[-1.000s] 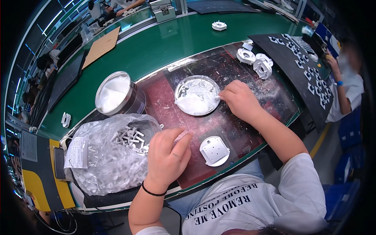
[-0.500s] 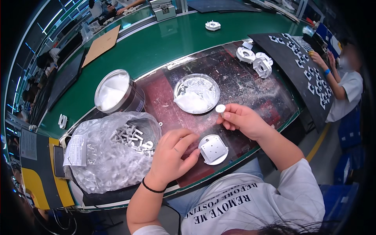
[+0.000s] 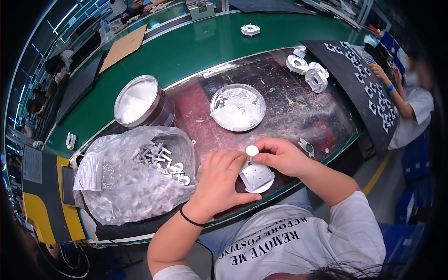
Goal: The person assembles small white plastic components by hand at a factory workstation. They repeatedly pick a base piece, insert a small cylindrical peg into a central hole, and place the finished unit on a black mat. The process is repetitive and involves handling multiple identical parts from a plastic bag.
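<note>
My right hand (image 3: 278,157) pinches a white round-headed pin (image 3: 252,150) between thumb and fingers. Its disc-shaped head faces up, and the short stem points down at the far edge of a white round housing (image 3: 257,178). That housing lies on the worktop close to me, its flat plate with small holes upward. My left hand (image 3: 219,179) spans the housing's left side, fingers at its far edge and thumb along the near one. Left of that hand, an open clear plastic bag (image 3: 135,205) holds many similar white pins (image 3: 156,153).
Beyond my hands sits a round dish (image 3: 258,100) of white grease-like material, left of it a metal tin (image 3: 161,114) with similar contents. White housings (image 3: 317,78) stand at the far right. A black board (image 3: 347,70) with small parts lies beside a co-worker (image 3: 410,105).
My right hand has brought the pin left and toward me, down to the housing. My left hand has shifted right and toward me, its thumb now along the near edge.
</note>
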`<state>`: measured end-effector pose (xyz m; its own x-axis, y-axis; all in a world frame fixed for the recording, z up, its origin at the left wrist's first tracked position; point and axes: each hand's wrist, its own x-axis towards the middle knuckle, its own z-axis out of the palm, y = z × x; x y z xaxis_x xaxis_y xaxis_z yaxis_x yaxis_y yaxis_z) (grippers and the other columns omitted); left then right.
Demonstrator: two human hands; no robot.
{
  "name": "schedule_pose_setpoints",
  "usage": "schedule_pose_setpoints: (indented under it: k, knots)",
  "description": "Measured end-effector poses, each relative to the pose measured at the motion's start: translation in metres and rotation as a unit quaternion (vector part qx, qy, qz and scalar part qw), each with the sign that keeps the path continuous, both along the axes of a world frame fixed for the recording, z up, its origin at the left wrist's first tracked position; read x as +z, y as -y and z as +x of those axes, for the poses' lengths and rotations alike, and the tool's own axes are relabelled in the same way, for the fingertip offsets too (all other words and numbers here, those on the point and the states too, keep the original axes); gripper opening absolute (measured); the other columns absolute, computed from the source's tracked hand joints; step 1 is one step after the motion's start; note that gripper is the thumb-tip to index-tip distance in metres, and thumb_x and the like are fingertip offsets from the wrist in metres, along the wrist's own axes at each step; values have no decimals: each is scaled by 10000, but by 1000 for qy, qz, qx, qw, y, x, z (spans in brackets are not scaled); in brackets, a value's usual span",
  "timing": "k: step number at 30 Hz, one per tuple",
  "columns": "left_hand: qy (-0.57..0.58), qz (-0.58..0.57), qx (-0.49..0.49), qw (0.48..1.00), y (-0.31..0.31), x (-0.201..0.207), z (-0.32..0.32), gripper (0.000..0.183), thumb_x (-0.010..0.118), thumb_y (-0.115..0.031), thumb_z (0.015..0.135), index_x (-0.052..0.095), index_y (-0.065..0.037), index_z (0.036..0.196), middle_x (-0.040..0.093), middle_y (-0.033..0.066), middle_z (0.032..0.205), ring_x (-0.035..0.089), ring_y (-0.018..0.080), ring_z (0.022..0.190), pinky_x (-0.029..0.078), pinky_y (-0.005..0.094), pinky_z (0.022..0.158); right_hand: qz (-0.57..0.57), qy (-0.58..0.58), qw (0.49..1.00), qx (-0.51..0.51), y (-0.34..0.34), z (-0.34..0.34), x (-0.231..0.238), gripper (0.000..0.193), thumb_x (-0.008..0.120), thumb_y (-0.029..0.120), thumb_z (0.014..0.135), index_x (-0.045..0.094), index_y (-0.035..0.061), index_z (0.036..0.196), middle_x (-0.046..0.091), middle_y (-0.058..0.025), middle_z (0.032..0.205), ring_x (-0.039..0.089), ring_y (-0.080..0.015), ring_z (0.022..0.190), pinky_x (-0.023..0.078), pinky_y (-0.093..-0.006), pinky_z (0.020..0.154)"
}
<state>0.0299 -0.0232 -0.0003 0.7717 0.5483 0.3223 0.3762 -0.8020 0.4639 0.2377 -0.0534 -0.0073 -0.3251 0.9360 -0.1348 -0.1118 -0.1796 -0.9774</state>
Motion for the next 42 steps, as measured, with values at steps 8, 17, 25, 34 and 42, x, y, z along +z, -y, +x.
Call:
schedule_pose_setpoints:
  k: [8,17,25,34,42]
  knots:
    - [2,-11,3,1000,0,-3,1,787,807,-451,551,540,1,1137,516,129,1134,467,330,1073,330,461,966,149,170,974,-14,1,2,-5,204,631,158,871,635,32,1031,628,-52,931,579,-151,912,456,-294,811]
    - [17,-20,-7,1000,-1,-3,2,754,806,-428,551,549,-8,1123,523,131,1129,471,328,1073,338,446,954,267,262,927,-36,5,15,0,190,619,105,839,664,35,1010,641,-81,920,561,-222,933,440,-331,826]
    - [15,-40,0,999,-2,-4,-1,729,792,-401,561,537,-2,1116,527,124,1125,467,312,1091,321,462,985,236,360,899,-77,28,32,2,213,578,78,862,634,-7,1049,654,-76,966,586,-193,886,440,-312,821]
    - [99,3,51,994,-6,12,-6,786,816,-375,541,511,-16,1170,522,130,1118,470,337,1074,329,480,972,-99,55,993,19,-2,14,35,353,605,175,885,566,1,1190,628,-1,866,547,-47,707,420,-188,598]
    - [136,50,152,978,-11,4,-16,1025,783,-379,635,245,53,1393,419,207,1278,413,368,1135,295,491,1000,14,63,997,-52,-138,18,37,253,618,215,852,646,14,1003,613,-14,780,543,-67,650,420,-197,538]
